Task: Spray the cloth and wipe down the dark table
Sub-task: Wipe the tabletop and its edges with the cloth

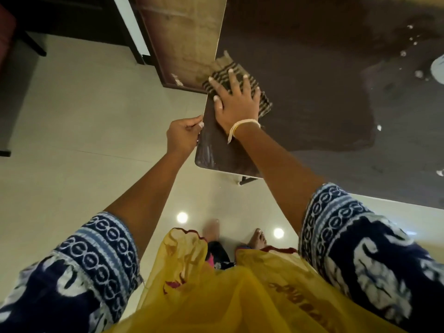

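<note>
Head view: right hand (236, 99) flat on striped cloth (263, 103), left hand (183, 135) pinching glossy dark table (312, 92) edge.

No readable text, label, brand, number or sign on any surface in view.

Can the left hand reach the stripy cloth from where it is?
Probably yes. The left hand pinches the table edge close to the cloth, with nothing between them; only the right hand lies flat on top of it.
</note>
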Demonstrator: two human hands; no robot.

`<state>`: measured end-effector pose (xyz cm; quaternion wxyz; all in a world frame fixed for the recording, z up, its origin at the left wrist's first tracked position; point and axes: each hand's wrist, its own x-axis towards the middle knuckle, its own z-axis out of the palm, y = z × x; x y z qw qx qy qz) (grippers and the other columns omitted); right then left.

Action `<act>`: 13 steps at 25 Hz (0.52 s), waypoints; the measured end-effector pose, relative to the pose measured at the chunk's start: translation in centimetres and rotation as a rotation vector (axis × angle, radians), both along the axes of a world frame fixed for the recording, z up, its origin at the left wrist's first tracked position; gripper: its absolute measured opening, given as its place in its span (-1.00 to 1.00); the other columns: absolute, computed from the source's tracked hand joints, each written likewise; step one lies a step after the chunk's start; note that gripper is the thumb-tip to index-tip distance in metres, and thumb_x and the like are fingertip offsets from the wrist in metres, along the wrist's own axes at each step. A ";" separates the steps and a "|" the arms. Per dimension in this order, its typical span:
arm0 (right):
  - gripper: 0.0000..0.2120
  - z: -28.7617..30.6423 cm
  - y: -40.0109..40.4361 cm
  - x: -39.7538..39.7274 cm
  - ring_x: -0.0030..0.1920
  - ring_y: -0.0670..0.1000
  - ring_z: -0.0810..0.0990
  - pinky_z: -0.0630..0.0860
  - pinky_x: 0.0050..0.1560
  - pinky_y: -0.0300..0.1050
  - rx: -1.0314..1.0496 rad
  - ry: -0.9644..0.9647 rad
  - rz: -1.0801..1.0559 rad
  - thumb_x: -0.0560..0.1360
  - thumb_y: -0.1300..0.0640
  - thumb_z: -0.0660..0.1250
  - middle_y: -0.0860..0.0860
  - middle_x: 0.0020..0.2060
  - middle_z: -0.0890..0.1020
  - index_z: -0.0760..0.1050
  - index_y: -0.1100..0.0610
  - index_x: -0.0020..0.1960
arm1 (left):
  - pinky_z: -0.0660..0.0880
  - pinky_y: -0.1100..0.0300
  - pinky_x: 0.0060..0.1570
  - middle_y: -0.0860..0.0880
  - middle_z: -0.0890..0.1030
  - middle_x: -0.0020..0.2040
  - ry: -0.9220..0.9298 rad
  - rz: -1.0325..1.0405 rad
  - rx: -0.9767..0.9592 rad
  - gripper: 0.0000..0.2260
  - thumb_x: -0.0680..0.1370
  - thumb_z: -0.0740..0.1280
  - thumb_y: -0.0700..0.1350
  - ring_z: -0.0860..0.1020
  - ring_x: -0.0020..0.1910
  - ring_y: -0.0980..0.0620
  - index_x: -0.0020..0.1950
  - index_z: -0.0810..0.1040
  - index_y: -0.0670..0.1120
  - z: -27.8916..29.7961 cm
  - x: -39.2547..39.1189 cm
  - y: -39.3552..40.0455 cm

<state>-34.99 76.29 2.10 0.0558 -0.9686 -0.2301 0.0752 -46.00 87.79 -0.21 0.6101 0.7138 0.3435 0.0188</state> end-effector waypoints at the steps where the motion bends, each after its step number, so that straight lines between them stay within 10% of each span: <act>1: -0.52 0.1 -0.2 0.8 0.56 0.26 0.03 0.04 0.45 0.40 0.005 0.007 -0.063 0.61 -0.15 -0.03 0.02 0.59 0.10 0.11 -0.28 0.53 | 0.65 0.09 -0.07 -0.08 0.68 0.15 -0.005 -0.007 0.030 -0.74 0.58 0.37 -0.16 0.66 -0.01 -0.03 0.27 0.61 -0.12 0.0 -0.1 0.0; 5: -0.49 -0.6 -0.6 -5.1 0.55 0.33 -0.04 -0.02 0.44 0.45 0.050 0.005 -0.183 0.61 -0.14 -0.04 0.10 0.59 0.02 0.07 -0.21 0.56 | 0.63 0.06 -0.02 -0.08 0.68 0.12 -0.024 -0.029 0.070 -0.75 0.59 0.35 -0.17 0.65 0.00 -0.04 0.26 0.61 -0.14 0.6 -0.3 -0.2; 9: -0.49 -1.2 -2.7 -11.8 0.54 0.29 0.06 0.05 0.44 0.42 0.058 0.031 -0.021 0.59 -0.16 -0.04 0.07 0.58 0.13 0.13 -0.20 0.54 | 0.49 0.15 -0.14 -0.15 0.69 0.07 0.074 -0.152 0.741 -0.77 0.63 0.24 -0.13 0.65 0.03 -0.17 0.17 0.65 -0.14 2.1 -1.4 -2.1; 13: -0.49 -0.7 -11.1 -7.1 0.55 0.23 0.07 0.04 0.46 0.36 0.040 -0.020 -0.250 0.58 -0.15 0.05 -0.02 0.58 0.12 0.13 -0.28 0.52 | 0.29 0.00 0.42 -0.15 0.31 0.53 0.090 -0.439 0.995 -0.60 0.68 0.09 -0.09 0.30 0.49 -0.13 0.53 0.31 -0.12 2.9 -1.0 -5.1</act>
